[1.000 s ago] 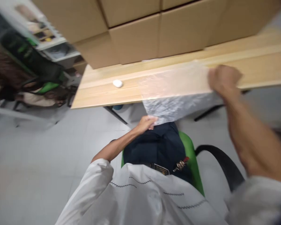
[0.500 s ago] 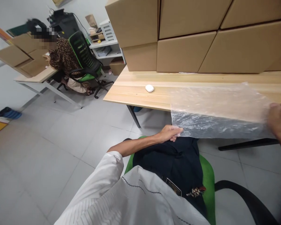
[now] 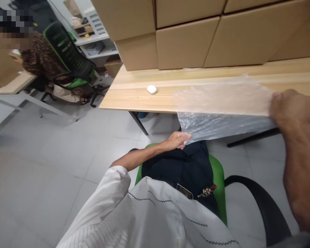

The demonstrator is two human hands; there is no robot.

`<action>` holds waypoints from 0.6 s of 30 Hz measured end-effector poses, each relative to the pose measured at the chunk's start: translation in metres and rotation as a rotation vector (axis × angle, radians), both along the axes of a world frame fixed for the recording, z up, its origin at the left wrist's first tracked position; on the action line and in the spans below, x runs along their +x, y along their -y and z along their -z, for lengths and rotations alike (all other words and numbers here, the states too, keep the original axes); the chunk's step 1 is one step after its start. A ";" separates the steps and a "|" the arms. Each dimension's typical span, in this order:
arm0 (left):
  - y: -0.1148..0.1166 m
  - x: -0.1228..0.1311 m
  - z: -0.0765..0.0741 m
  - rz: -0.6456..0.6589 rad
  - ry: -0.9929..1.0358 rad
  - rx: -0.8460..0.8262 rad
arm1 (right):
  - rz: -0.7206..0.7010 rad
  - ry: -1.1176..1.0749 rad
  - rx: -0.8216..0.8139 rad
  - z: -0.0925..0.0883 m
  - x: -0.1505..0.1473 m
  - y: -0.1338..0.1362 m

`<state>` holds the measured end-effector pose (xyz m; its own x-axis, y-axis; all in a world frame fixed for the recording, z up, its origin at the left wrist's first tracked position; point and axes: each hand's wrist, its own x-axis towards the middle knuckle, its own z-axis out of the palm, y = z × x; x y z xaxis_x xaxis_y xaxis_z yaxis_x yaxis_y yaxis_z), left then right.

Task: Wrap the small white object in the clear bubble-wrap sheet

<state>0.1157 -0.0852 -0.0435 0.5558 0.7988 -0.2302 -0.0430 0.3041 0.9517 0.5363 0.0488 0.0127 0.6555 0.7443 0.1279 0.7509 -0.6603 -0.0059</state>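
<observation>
Ok, far left: another person (image 3: pixel 41 62) seated in a green chair (image 3: pixel 67 51). Small white case (image 3: pixel 152 89) sits on the wooden table (image 3: pixel 129 96). Left hand (image 3: pixel 177 140) pinches the lower-left corner of the clear plastic bag (image 3: pixel 222 110), above the lap. Bag is stretched across the table's front edge. Right hand (image 3: pixel 289 108) is fisted tight on its right edge.

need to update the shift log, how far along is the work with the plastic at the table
Done: the plastic is unfolded and pulled taut. In hand: the left hand pinches its near corner above the lap, and the right hand grips the far end at the edge of the table. Left: it is neither folded nor laid down, and nothing is wrapped in it; the white case lies apart, untouched.
</observation>
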 end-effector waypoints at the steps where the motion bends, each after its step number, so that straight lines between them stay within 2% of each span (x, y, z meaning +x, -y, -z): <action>1: 0.001 0.000 -0.001 -0.014 -0.001 -0.005 | -0.022 -0.023 0.015 -0.010 -0.010 0.005; 4: 0.002 0.000 0.000 -0.067 0.031 -0.009 | -0.064 -0.064 0.007 -0.033 -0.029 0.019; 8: -0.001 0.001 0.003 -0.094 0.065 -0.009 | -0.109 -0.088 -0.005 -0.049 -0.036 0.030; 14: -0.004 -0.003 0.006 -0.022 0.021 0.014 | -0.140 -0.101 0.009 -0.055 -0.039 0.032; 18: -0.002 -0.005 0.010 0.093 -0.032 0.037 | -0.159 -0.111 0.019 -0.055 -0.037 0.034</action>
